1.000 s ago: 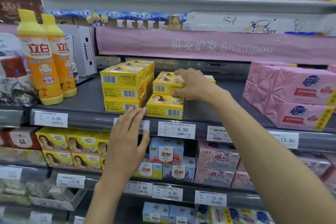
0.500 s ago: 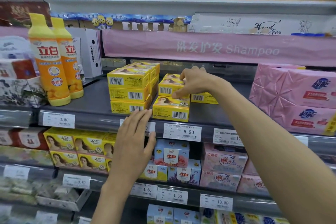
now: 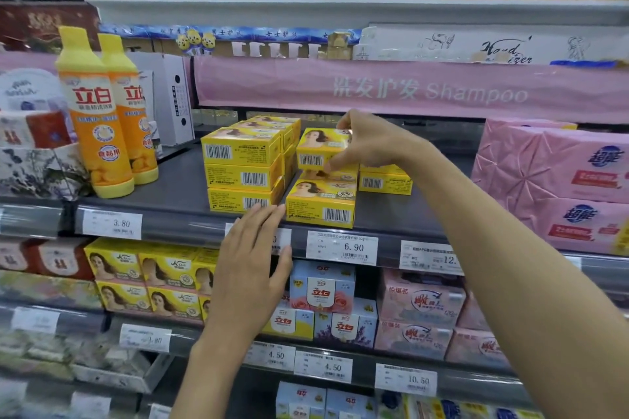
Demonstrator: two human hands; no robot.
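Observation:
My right hand [image 3: 366, 143] pinches a yellow soap box [image 3: 318, 150] and holds it tilted above the shelf, lifted off the boxes below. Under it sits a front yellow box [image 3: 321, 202] with a woman's picture, and another yellow box [image 3: 384, 182] lies behind to the right. A stack of three yellow boxes [image 3: 241, 170] stands to the left. My left hand [image 3: 250, 269] is flat with straight fingers in front of the grey shelf edge [image 3: 177, 226], fingertips reaching just below the stack, covering a price tag.
Two orange detergent bottles [image 3: 102, 112] stand at the shelf's left. Pink wrapped packs [image 3: 558, 180] fill the right. A pink shampoo banner [image 3: 408, 88] hangs above. Lower shelves hold yellow, blue and pink soap boxes [image 3: 323, 289] behind price tags [image 3: 342, 247].
My right hand has lifted the top yellow box off the pile and tilted it upward. My left hand stayed at the shelf edge. The camera moved slightly closer.

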